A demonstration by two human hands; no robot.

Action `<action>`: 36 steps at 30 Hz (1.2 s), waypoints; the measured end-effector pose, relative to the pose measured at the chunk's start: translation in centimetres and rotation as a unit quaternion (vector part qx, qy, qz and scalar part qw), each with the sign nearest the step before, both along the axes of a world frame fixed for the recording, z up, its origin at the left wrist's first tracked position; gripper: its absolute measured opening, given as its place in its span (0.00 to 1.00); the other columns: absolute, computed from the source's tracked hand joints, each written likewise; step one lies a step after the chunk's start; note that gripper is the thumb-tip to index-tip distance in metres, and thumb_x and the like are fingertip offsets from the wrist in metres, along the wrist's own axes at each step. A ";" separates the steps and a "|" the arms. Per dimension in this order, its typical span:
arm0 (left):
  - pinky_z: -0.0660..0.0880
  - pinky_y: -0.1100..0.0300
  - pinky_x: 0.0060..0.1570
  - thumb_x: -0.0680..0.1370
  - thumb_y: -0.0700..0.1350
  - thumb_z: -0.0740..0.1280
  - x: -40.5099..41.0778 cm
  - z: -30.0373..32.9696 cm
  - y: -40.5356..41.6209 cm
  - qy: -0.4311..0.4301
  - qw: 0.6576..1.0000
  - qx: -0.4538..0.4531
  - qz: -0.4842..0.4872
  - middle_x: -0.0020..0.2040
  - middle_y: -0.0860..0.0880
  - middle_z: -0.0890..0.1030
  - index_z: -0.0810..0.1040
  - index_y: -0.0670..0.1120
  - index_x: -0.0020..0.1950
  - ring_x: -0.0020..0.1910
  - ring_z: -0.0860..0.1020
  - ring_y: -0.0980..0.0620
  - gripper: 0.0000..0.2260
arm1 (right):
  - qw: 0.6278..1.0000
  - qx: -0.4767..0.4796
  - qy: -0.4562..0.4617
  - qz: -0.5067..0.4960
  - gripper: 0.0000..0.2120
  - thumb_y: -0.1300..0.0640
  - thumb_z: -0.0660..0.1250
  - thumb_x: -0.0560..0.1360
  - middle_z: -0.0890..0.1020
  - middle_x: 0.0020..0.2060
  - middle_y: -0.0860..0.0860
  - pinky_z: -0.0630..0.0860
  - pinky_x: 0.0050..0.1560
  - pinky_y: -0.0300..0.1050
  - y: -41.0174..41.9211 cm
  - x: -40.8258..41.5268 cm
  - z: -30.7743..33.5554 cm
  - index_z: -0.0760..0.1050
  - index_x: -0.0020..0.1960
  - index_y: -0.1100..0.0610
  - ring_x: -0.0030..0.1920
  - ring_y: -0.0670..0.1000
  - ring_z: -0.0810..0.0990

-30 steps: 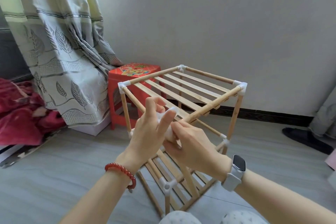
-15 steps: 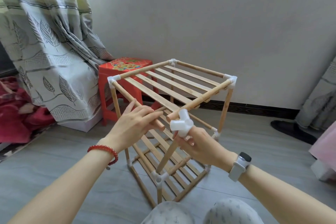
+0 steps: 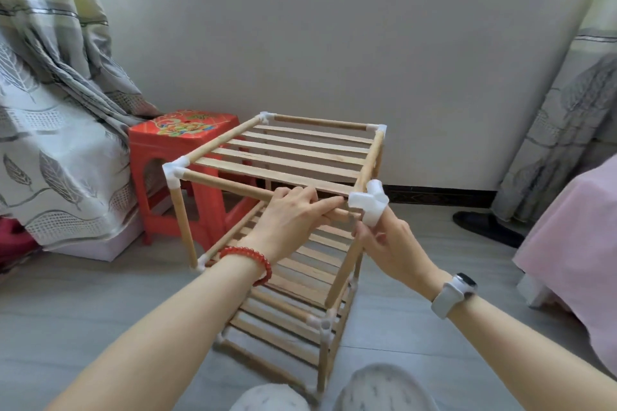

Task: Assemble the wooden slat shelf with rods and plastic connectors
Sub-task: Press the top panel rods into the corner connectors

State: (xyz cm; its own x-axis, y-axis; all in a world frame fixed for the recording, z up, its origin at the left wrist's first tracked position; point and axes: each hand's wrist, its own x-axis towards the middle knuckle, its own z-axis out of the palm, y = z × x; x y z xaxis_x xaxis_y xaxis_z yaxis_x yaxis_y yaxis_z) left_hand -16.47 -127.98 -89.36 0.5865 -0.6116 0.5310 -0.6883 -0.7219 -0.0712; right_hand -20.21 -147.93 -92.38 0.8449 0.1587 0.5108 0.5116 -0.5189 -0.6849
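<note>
We've got the shelf (image 3: pixel 283 227) standing on the floor (image 3: pixel 66 310), mid-frame, right in front of our knees (image 3: pixel 377 387). Left hand (image 3: pixel 293 217) lies over the near top rod (image 3: pixel 227 184), fingers curled round it close to its right end. Right hand (image 3: pixel 387 243) pinches the white connector (image 3: pixel 369 203) at the near-right top corner, fingers round its lower socket; the upright rod (image 3: pixel 344 272) runs down below it. The near rod's end looks just at the connector's mouth; we can't tell if it's seated, the left fingers cover the joint.

Room: open floor left of the shelf and between shelf and wall (image 3: pixel 334 43). Red stool (image 3: pixel 180 157) sits just behind the shelf's left corner, curtain (image 3: pixel 50 110) beyond. On the right, pink bedding (image 3: pixel 577 243) is near, and a dark slipper (image 3: pixel 487 228) lies between.

The shelf's bottom near corner is hidden behind the knees. Lower tiers are partly blocked by our forearms. Both arms are cut off by the frame bottom.
</note>
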 end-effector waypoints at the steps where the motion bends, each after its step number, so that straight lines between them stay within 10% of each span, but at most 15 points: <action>1: 0.67 0.53 0.49 0.79 0.43 0.65 0.2 0.0 -1.0 0.012 1.000 -0.013 -0.002 0.46 0.48 0.75 0.73 0.52 0.68 0.44 0.75 0.49 0.17 | 1.000 0.009 0.013 -0.016 0.09 0.61 0.61 0.78 0.80 0.37 0.58 0.78 0.35 0.44 -0.8 -0.2 -0.1 0.67 0.56 0.53 0.34 0.54 0.79; 11: 0.65 0.57 0.41 0.75 0.42 0.70 0.5 0.3 -2.6 0.020 0.996 -0.065 -0.060 0.42 0.48 0.79 0.80 0.48 0.58 0.38 0.76 0.51 0.12 | 0.996 -0.005 0.077 -0.052 0.03 0.57 0.59 0.79 0.81 0.40 0.55 0.79 0.39 0.54 -3.5 -1.9 -1.4 0.66 0.51 0.50 0.35 0.55 0.79; 36: 0.62 0.58 0.47 0.76 0.40 0.69 -0.9 1.5 -1.1 0.063 0.992 -0.070 -0.083 0.46 0.49 0.79 0.79 0.46 0.58 0.42 0.76 0.50 0.11 | 0.980 -0.169 0.095 -0.039 0.19 0.53 0.56 0.81 0.80 0.40 0.52 0.77 0.36 0.42 -1.1 -3.0 0.5 0.61 0.67 0.62 0.32 0.44 0.76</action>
State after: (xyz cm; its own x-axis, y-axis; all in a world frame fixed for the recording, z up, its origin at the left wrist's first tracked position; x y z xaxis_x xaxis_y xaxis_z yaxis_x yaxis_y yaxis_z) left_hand -17.42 -129.08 -87.89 0.5513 -0.6301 0.5469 -0.7951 -0.5953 0.1158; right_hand -23.21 -149.00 -91.91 0.9362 0.2236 0.2713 0.3410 -0.7652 -0.5461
